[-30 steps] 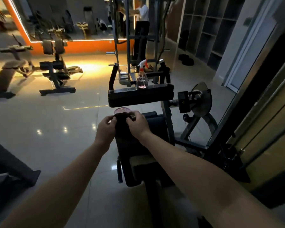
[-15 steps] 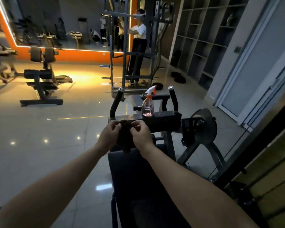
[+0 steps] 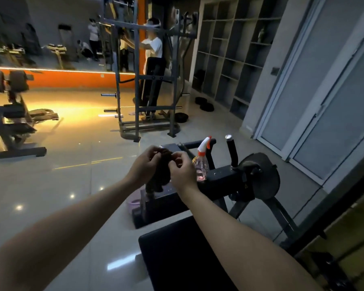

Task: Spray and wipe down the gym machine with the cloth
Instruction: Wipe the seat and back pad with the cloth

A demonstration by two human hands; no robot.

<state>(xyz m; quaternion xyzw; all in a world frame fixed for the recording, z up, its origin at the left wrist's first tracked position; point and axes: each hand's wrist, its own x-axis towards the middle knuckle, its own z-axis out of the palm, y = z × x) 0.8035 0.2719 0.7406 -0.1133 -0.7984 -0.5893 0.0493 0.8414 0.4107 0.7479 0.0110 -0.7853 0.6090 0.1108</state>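
A dark cloth (image 3: 161, 172) hangs bunched between both hands, above the black gym machine (image 3: 223, 181). My left hand (image 3: 144, 164) grips its left upper edge, and my right hand (image 3: 182, 170) pinches its right upper edge. A clear spray bottle (image 3: 201, 164) with a white and orange trigger stands on the machine's black pad, just right of my right hand. The machine's black seat pad (image 3: 177, 255) lies below my forearms. One upright black handle (image 3: 231, 152) rises right of the bottle.
A pink basin (image 3: 133, 203) sits on the floor under the cloth. A grey rack (image 3: 137, 80) with a person behind it stands ahead. A bench machine (image 3: 11, 114) is at the left. Shelving (image 3: 235, 49) and sliding doors (image 3: 324, 101) line the right.
The view has tilted up and the machine sits lower in frame. Both hands have lifted the cloth higher, and it now hangs looser between them.
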